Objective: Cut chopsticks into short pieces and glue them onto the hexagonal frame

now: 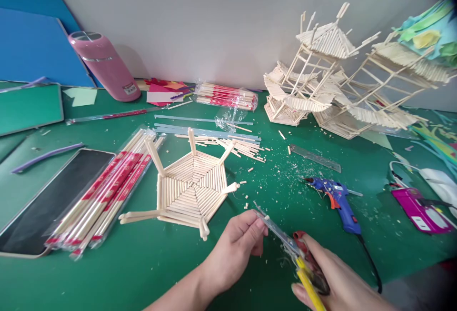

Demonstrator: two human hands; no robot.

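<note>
My left hand [238, 246] is closed in a pinch at the lower middle, on what appears to be a short wooden stick; only its pale end [266, 217] shows. My right hand [330, 273] grips shears [285, 240] with long metal blades, one handle red and dark, the other yellow. The blades reach up to the left fingertips, and stringy clear wisps cling to them. Beyond my left hand lies a hexagonal wooden-stick piece [189, 187], its surface laid in rings, with sticks jutting from the corners.
A blue hot glue gun [337, 201] lies at right, near a clear strip [316, 157]. Stick-built pagodas [307, 77] stand behind. Loose sticks [237, 146], wrapped chopsticks [107, 192], a pink bottle [107, 65], a dark tablet-like panel [53, 201] and a magenta box [419, 210] also occupy the green table.
</note>
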